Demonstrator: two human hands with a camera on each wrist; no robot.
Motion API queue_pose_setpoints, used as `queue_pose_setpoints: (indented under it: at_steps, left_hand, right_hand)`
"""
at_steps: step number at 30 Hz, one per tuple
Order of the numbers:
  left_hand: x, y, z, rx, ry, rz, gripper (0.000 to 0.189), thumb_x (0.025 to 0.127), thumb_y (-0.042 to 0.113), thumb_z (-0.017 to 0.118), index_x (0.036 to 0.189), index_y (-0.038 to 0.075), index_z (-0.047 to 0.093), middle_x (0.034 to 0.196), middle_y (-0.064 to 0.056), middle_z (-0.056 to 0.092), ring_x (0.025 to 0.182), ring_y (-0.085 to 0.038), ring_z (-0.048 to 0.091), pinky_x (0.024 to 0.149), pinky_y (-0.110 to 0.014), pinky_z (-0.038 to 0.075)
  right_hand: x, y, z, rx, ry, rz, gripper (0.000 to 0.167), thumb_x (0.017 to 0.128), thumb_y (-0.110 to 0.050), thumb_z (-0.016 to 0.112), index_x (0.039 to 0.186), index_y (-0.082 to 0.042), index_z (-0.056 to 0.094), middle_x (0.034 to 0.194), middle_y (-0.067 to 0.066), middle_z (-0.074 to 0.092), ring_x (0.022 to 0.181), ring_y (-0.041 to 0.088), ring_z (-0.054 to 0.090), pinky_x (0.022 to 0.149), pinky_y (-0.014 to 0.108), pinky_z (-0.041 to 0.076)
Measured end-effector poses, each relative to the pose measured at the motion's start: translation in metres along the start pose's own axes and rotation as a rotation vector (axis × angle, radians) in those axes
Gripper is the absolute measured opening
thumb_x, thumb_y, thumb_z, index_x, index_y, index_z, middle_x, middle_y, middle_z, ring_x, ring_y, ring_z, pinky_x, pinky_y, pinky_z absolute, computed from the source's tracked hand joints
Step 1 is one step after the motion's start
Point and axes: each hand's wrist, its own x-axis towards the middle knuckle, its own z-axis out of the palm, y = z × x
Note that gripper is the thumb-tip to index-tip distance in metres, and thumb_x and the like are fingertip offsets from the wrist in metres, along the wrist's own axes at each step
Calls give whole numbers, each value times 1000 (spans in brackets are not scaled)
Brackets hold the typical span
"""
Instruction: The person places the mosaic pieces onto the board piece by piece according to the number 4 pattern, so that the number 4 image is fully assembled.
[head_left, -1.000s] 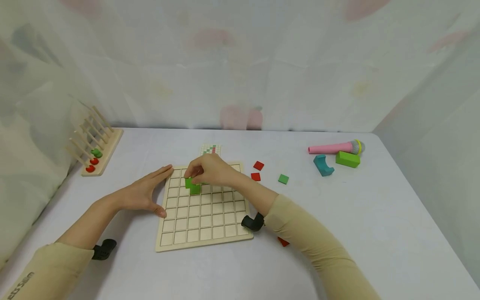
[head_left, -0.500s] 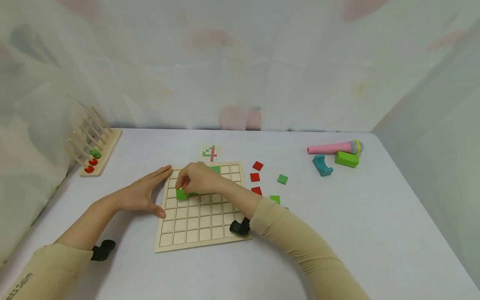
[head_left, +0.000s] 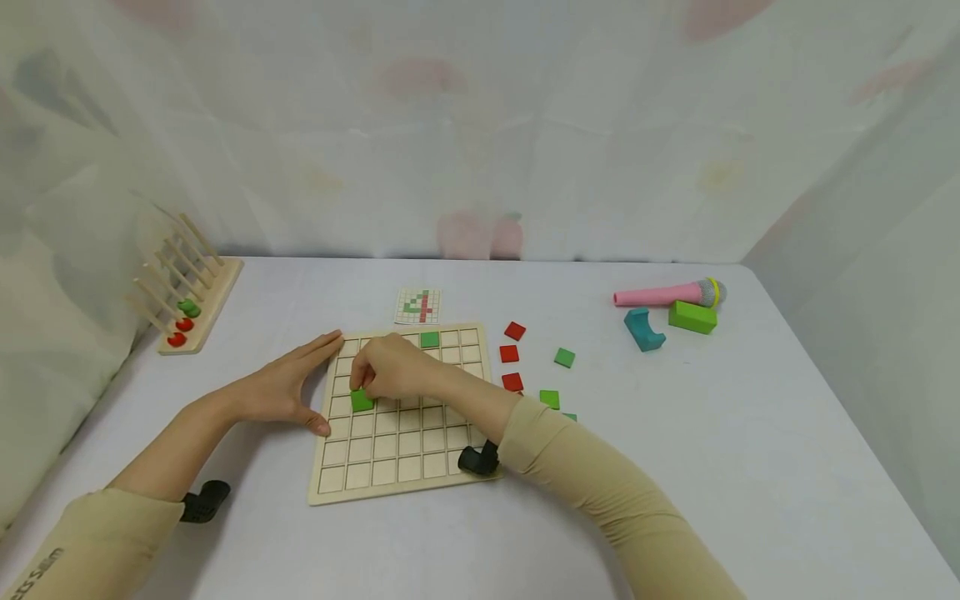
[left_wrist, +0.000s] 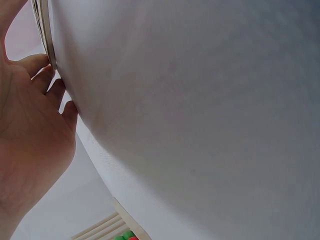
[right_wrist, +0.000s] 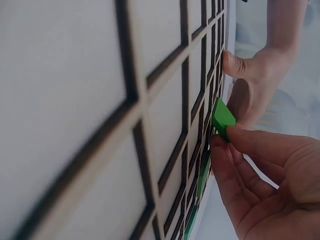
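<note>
A square wooden grid board (head_left: pixel 408 446) lies on the white table in the head view. Along its left edge rests my left hand (head_left: pixel 277 392), fingers extended and thumb spread against the side. My right hand (head_left: pixel 397 367) is over the left part of the board, pinching a green square tile (head_left: pixel 362 401) between thumb and fingers. In the right wrist view the held tile (right_wrist: pixel 223 116) tilts against the grid. Another green tile (head_left: pixel 430 340) sits in a cell of the top row. My right hand hides some cells; green tiles (right_wrist: pixel 202 175) show beyond it in the right wrist view.
A pattern card (head_left: pixel 418 307) lies behind the board. To its right are loose red tiles (head_left: pixel 509 353) and green tiles (head_left: pixel 565 357). A pegged rack (head_left: pixel 202 308) stands far left. A pink microphone (head_left: pixel 660 296), green block (head_left: pixel 693 317) and teal block (head_left: pixel 644 330) lie right.
My right hand has carried the green tile down and slightly left across the board, uncovering the pattern card and the top-row green tile. The left hand has stayed at the board's edge.
</note>
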Motion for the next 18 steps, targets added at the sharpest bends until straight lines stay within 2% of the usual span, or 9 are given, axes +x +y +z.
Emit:
queue_pose_setpoints:
  at_steps: [8, 18]
  left_hand:
    - [0, 0, 0, -25, -4, -1, 137, 57, 55, 89, 159, 6, 13, 168, -17, 7, 153, -48, 8, 115, -72, 16]
    - [1, -1, 1, -6, -5, -10, 139, 56, 58, 89, 159, 4, 13, 168, -18, 8, 153, -48, 8, 116, -71, 16]
  right_hand:
    - [-2, -2, 0, -20, -2, 7, 16, 83, -4, 72, 95, -13, 77, 93, -4, 75, 78, 0, 63, 68, 8, 47]
    - [0, 0, 3, -47, -10, 15, 14, 84, -8, 74, 97, -13, 77, 93, -5, 74, 80, 1, 62, 68, 10, 46]
